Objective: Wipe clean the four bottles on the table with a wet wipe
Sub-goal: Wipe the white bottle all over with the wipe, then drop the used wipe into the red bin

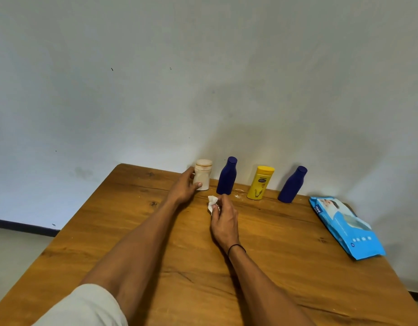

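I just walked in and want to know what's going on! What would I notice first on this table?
You'd spot four bottles lined up by the wall: a cream bottle gripped by the left hand, two dark blue bottles, and a bright yellow bottle between them. The right hand pinches a crumpled white wet wipe, and a blue wipes pack lies at the right edge.

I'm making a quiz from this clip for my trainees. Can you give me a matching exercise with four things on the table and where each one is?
Things:
1. cream bottle
2. wet wipe
3. yellow bottle
4. wipes pack

Places:
A. lying flat near the table's right edge
B. held by the left hand
C. standing between two blue bottles
D. bunched in the right hand

Pairs: 1-B, 2-D, 3-C, 4-A
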Available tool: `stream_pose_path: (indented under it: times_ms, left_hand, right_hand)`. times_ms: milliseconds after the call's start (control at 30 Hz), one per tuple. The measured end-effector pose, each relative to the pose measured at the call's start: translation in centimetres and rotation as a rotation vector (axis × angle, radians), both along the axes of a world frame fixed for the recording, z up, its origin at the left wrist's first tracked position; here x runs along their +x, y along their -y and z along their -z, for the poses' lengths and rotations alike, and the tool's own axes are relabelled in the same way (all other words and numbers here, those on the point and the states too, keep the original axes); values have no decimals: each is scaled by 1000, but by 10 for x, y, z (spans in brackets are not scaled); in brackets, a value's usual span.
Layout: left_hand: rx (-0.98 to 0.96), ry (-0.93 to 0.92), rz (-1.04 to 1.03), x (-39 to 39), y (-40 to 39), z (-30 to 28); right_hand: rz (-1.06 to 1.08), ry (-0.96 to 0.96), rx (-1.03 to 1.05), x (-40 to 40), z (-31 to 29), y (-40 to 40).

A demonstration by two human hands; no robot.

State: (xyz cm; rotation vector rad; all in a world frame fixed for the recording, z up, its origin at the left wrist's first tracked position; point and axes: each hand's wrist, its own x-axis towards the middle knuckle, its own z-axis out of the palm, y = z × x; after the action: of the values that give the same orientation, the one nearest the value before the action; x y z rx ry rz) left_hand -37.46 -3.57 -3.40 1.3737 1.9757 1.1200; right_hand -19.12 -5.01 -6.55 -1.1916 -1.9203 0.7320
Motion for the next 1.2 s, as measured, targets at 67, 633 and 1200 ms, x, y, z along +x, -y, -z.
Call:
stream_pose_path:
  times_ms: [67, 633, 1200]
  left_hand:
    - [0, 0, -4, -1, 2, 3]
    - [74, 231, -20, 35, 137, -20]
    - [162, 501, -605, 11, 504, -16]
  right_hand:
    - [-2, 1, 8, 0, 0, 1]
    - [-107, -56, 52, 4, -7, 32]
    - [-1037, -200, -155, -84, -30, 335]
